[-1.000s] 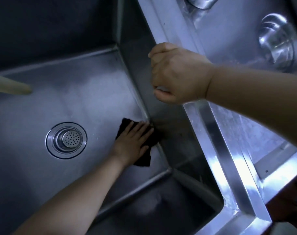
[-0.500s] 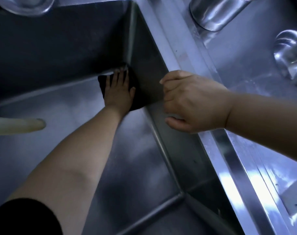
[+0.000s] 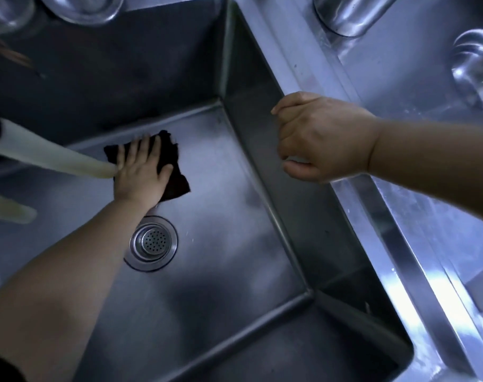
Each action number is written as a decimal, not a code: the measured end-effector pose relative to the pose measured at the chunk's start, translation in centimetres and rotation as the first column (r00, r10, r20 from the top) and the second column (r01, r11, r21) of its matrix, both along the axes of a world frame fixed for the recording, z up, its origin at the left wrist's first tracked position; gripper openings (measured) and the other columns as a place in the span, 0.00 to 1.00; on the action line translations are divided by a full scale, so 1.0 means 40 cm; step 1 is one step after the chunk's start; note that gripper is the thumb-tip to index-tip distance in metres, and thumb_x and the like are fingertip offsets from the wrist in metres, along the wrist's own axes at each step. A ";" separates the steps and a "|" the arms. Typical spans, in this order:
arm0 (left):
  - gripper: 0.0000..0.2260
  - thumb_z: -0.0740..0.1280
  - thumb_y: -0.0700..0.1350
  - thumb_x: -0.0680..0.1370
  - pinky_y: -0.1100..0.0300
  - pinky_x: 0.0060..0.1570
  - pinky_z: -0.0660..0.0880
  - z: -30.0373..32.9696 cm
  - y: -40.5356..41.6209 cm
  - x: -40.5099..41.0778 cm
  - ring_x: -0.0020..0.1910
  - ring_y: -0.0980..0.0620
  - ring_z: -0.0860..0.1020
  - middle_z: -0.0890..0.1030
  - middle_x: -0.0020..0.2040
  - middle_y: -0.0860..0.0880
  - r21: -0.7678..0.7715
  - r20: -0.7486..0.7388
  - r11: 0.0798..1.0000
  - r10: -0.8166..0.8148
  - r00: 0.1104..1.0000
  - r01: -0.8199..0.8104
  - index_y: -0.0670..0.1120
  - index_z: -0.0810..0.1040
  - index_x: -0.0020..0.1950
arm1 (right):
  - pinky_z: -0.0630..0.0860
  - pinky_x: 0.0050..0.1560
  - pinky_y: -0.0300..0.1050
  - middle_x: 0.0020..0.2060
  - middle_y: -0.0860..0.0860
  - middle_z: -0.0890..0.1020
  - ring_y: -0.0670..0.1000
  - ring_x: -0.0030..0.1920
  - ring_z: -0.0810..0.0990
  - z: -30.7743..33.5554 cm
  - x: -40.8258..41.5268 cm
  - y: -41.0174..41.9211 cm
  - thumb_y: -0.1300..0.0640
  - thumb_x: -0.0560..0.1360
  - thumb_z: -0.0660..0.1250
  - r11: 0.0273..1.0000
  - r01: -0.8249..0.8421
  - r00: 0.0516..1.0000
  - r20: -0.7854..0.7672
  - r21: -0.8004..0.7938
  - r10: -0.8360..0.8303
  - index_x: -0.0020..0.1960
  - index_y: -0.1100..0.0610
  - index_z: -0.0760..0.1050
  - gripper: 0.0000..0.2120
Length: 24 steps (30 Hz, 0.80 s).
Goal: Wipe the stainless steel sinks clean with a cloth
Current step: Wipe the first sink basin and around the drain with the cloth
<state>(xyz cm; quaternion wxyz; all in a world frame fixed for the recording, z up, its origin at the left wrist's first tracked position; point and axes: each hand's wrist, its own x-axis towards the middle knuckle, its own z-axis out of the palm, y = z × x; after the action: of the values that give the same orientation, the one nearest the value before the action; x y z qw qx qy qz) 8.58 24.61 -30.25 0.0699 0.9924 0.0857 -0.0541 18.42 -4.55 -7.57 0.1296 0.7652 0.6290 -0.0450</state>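
A deep stainless steel sink (image 3: 235,244) fills the view, with a round drain strainer (image 3: 153,244) in its floor. A dark cloth (image 3: 170,164) lies flat on the sink floor near the far wall. My left hand (image 3: 141,172) presses on the cloth with straight, spread fingers, just beyond the drain. My right hand (image 3: 320,136) grips the sink's right rim (image 3: 400,244), its fingers curled over the edge.
A pale hose (image 3: 50,154) reaches in from the left, its end beside my left hand; a second pale tube (image 3: 8,210) lies lower left. Steel bowls (image 3: 80,6) and containers (image 3: 353,12) stand behind the sink and on the right counter.
My left hand has slid the cloth from the far right corner leftward along the far wall. The view has shifted, so the drain shows again. My right hand still holds the rim.
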 end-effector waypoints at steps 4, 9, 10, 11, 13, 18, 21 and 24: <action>0.28 0.57 0.54 0.79 0.44 0.73 0.46 0.011 0.087 -0.119 0.75 0.42 0.53 0.58 0.76 0.40 0.010 -0.035 0.989 0.149 0.988 -0.149 0.44 0.54 0.76 | 0.61 0.70 0.48 0.31 0.54 0.78 0.57 0.41 0.76 0.006 -0.008 0.006 0.52 0.75 0.55 1.000 -0.018 0.999 0.038 -0.003 0.018 0.34 0.56 0.78 0.18; 0.28 0.58 0.51 0.80 0.45 0.73 0.42 0.010 0.161 -0.236 0.76 0.42 0.50 0.56 0.76 0.40 0.013 -0.014 0.947 0.322 0.946 -0.322 0.43 0.54 0.76 | 0.59 0.71 0.47 0.33 0.53 0.80 0.57 0.42 0.76 -0.008 -0.008 -0.002 0.51 0.76 0.53 0.998 -0.059 0.996 0.073 0.001 0.059 0.36 0.57 0.79 0.20; 0.28 0.58 0.51 0.80 0.45 0.73 0.42 0.008 0.160 -0.243 0.76 0.43 0.49 0.55 0.77 0.40 0.009 -0.012 0.934 0.357 0.934 -0.357 0.43 0.54 0.77 | 0.59 0.71 0.47 0.33 0.53 0.80 0.57 0.42 0.76 -0.009 -0.008 -0.001 0.51 0.76 0.52 0.998 -0.064 0.995 0.076 0.008 0.063 0.36 0.57 0.79 0.20; 0.28 0.57 0.52 0.80 0.45 0.72 0.42 0.007 0.153 -0.245 0.76 0.43 0.48 0.54 0.77 0.40 0.002 -0.013 0.918 0.397 0.918 -0.397 0.43 0.53 0.77 | 0.60 0.70 0.48 0.33 0.54 0.80 0.58 0.41 0.76 -0.010 -0.006 0.000 0.51 0.75 0.53 0.998 -0.065 0.995 0.076 0.017 0.064 0.36 0.57 0.79 0.20; 0.28 0.56 0.53 0.80 0.44 0.72 0.41 0.008 0.119 -0.235 0.76 0.42 0.47 0.53 0.77 0.40 -0.008 -0.027 0.882 0.470 0.882 -0.470 0.44 0.52 0.77 | 0.63 0.69 0.49 0.32 0.54 0.80 0.58 0.40 0.76 -0.013 -0.002 0.000 0.52 0.75 0.55 0.997 -0.060 0.996 0.063 0.043 0.057 0.34 0.58 0.79 0.19; 0.30 0.53 0.58 0.79 0.44 0.73 0.40 0.006 -0.079 -0.139 0.76 0.43 0.47 0.53 0.78 0.43 -0.003 -0.075 0.965 0.261 0.962 -0.262 0.48 0.51 0.77 | 0.65 0.67 0.51 0.31 0.54 0.79 0.58 0.41 0.76 -0.018 0.001 -0.010 0.52 0.74 0.57 0.998 -0.053 0.998 0.048 0.046 0.051 0.34 0.58 0.78 0.17; 0.31 0.53 0.60 0.78 0.45 0.73 0.40 0.011 -0.229 -0.098 0.76 0.44 0.48 0.53 0.78 0.44 -0.034 -0.084 0.994 0.096 0.992 -0.099 0.49 0.51 0.77 | 0.65 0.67 0.52 0.31 0.55 0.79 0.58 0.42 0.75 -0.017 0.003 -0.008 0.52 0.74 0.58 0.998 -0.042 0.999 0.026 0.043 0.041 0.33 0.57 0.78 0.16; 0.31 0.48 0.61 0.77 0.45 0.73 0.39 0.016 -0.355 -0.121 0.76 0.44 0.47 0.52 0.78 0.45 -0.006 -0.124 1.000 -0.028 0.992 0.028 0.50 0.49 0.77 | 0.64 0.68 0.50 0.30 0.54 0.79 0.58 0.41 0.75 -0.018 0.006 -0.011 0.51 0.74 0.58 0.998 -0.036 0.999 0.000 0.051 0.036 0.32 0.57 0.77 0.17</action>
<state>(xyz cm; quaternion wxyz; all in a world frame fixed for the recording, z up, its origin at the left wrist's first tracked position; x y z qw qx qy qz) 3.75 10.42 -29.63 0.0659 0.9881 0.0759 -0.1166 18.68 -4.99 -8.27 0.1106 0.7567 0.6438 -0.0271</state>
